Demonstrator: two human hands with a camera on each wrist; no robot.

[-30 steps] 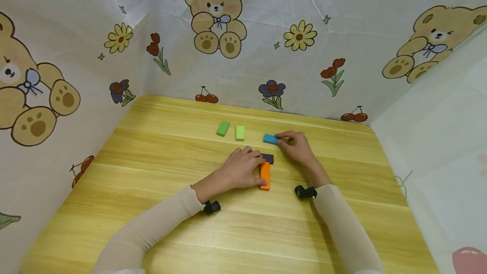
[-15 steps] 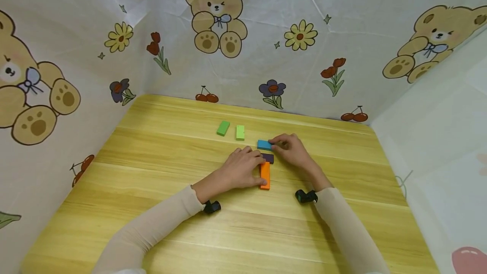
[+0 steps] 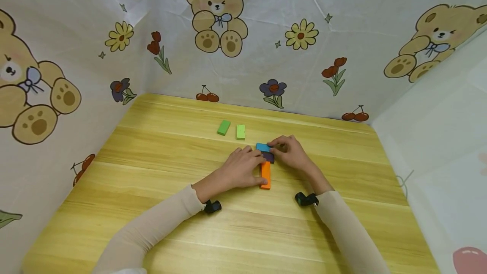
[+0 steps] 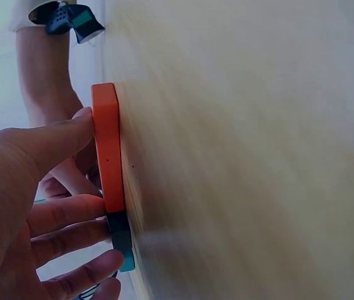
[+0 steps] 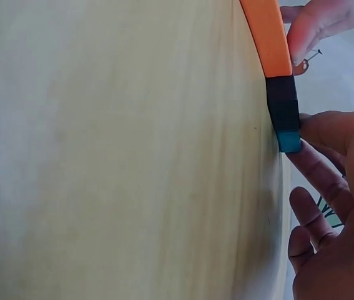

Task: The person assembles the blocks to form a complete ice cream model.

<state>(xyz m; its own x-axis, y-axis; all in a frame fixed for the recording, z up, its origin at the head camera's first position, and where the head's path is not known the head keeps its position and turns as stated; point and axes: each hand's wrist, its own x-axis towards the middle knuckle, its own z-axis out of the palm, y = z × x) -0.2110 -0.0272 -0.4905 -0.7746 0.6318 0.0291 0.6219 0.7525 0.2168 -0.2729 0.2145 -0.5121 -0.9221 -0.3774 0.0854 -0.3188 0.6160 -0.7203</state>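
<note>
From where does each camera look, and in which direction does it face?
Head: on the head, forward and down at the wood-grain table; left hand, right hand, beige sleeves show.
Left wrist: on that wrist, low across the table at the orange rectangular block; left hand near, right hand behind.
Right wrist: on that wrist, toward the small blue rectangular block; right hand near, left hand beyond.
Both wrist views share these two blocks.

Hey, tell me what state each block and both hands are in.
Orange block: lying flat.
Dark block: lying against orange block's end.
Blue block: pinched, touching dark block.
Green block: lying apart, untouched.
Light green block: lying apart, untouched.
Left hand: resting on orange block.
Right hand: pinching blue block.
</note>
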